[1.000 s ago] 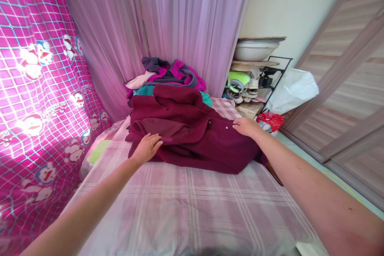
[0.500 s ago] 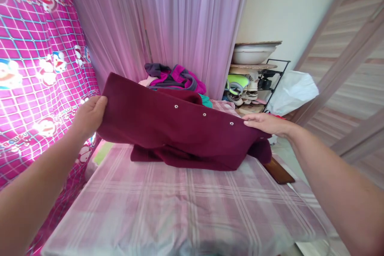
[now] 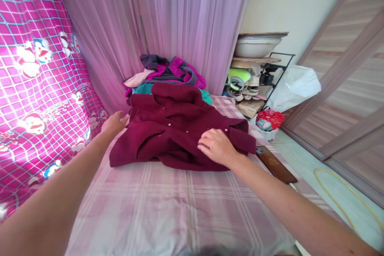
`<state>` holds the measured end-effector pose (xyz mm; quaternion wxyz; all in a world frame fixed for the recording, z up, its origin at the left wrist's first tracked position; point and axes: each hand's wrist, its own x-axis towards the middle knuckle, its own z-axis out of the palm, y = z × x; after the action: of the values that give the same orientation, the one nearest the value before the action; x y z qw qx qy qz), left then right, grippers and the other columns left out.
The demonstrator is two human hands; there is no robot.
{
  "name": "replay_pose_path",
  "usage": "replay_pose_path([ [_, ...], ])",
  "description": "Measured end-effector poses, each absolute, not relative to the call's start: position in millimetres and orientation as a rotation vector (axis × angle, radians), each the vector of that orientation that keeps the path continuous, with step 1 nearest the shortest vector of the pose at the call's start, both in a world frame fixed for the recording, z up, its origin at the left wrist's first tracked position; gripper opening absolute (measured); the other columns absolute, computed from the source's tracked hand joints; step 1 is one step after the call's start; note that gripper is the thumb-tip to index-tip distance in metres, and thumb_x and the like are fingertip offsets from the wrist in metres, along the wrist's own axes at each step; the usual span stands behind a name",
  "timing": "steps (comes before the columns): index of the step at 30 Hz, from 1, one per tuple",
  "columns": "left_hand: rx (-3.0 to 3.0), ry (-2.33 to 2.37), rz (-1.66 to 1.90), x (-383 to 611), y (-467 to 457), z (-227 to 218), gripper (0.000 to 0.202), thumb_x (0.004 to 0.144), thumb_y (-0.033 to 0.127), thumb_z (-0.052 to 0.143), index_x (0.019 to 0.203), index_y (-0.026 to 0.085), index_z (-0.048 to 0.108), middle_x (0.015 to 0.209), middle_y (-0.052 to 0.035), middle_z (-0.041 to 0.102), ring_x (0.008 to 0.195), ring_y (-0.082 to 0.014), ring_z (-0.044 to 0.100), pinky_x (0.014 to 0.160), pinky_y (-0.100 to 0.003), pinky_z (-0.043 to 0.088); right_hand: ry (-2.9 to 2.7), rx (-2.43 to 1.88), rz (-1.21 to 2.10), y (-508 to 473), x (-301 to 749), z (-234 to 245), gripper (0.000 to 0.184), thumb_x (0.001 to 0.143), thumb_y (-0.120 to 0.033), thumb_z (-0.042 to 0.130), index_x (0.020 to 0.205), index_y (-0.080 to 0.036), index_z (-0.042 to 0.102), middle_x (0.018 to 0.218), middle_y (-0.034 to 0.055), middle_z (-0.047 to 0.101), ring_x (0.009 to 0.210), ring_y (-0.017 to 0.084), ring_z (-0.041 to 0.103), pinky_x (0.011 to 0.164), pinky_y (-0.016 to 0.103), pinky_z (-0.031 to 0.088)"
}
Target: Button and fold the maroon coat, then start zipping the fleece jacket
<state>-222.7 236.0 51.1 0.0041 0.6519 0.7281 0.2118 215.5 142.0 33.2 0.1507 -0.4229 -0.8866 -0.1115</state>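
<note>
A maroon fleece jacket (image 3: 174, 128) with small snap buttons lies spread on a bed with a pink plaid sheet (image 3: 180, 208). My left hand (image 3: 114, 123) hovers by the jacket's left edge, fingers loosely spread and holding nothing. My right hand (image 3: 216, 146) rests palm down on the jacket's lower right part, near the row of snaps, fingers curled flat against the cloth.
A pile of mixed clothes (image 3: 168, 74) sits behind the jacket by the lilac curtain (image 3: 168, 20). A pink cartoon-print curtain (image 3: 36, 80) hangs left. A shoe rack (image 3: 255, 80) with a basin, a white bag (image 3: 295, 86) and a red bag (image 3: 270, 119) stand right.
Both hands lifted the jacket's front panel up and to the left, then laid it down flat. The left hand has let go; the right hand moved inward onto the cloth.
</note>
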Motion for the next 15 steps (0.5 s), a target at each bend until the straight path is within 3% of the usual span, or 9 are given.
replay_pose_path([
  [3, 2.006, 2.384, 0.446, -214.9, 212.0, 21.3, 0.060, 0.090, 0.054, 0.044, 0.133, 0.013, 0.054, 0.127, -0.0210, 0.064, 0.112, -0.0376, 0.062, 0.093, -0.050, 0.048, -2.762, -0.976, -0.377, 109.0, 188.1, 6.1, 0.031, 0.084, -0.049, 0.069, 0.087, -0.019, 0.072, 0.090, 0.0075, 0.065, 0.089, 0.023, 0.053, 0.080, 0.037, 0.038],
  [7, 2.215, 2.224, 0.315, -213.8, 188.6, -3.0, 0.056, 0.089, 0.055, 0.043, 0.126, 0.018, 0.062, 0.128, -0.0133, 0.065, 0.118, -0.0323, 0.060, 0.103, -0.044, 0.044, -2.801, -0.990, -0.537, 101.3, 168.9, -18.4, 0.010, 0.088, -0.022, 0.065, 0.080, -0.019, 0.070, 0.081, 0.0061, 0.061, 0.082, 0.022, 0.050, 0.077, 0.037, 0.037],
  [11, 2.263, 2.080, 0.208, -224.0, 182.4, -20.5, 0.058, 0.088, 0.054, 0.043, 0.131, 0.020, 0.060, 0.134, -0.0102, 0.063, 0.124, -0.0300, 0.056, 0.109, -0.042, 0.039, -2.749, -0.870, -0.492, 102.5, 174.9, -4.4, 0.021, 0.091, -0.016, 0.057, 0.074, -0.020, 0.068, 0.080, 0.0040, 0.063, 0.080, 0.019, 0.050, 0.077, 0.035, 0.037],
  [15, 2.186, 2.076, 0.064, -230.6, 177.2, -39.5, 0.055, 0.089, 0.051, 0.042, 0.132, 0.021, 0.060, 0.134, -0.0110, 0.063, 0.122, -0.0303, 0.059, 0.106, -0.041, 0.042, -2.437, -1.002, -0.473, 108.7, 223.7, 25.8, 0.019, 0.094, -0.024, 0.054, 0.088, -0.023, 0.072, 0.091, 0.0042, 0.067, 0.087, 0.020, 0.055, 0.085, 0.037, 0.036],
])
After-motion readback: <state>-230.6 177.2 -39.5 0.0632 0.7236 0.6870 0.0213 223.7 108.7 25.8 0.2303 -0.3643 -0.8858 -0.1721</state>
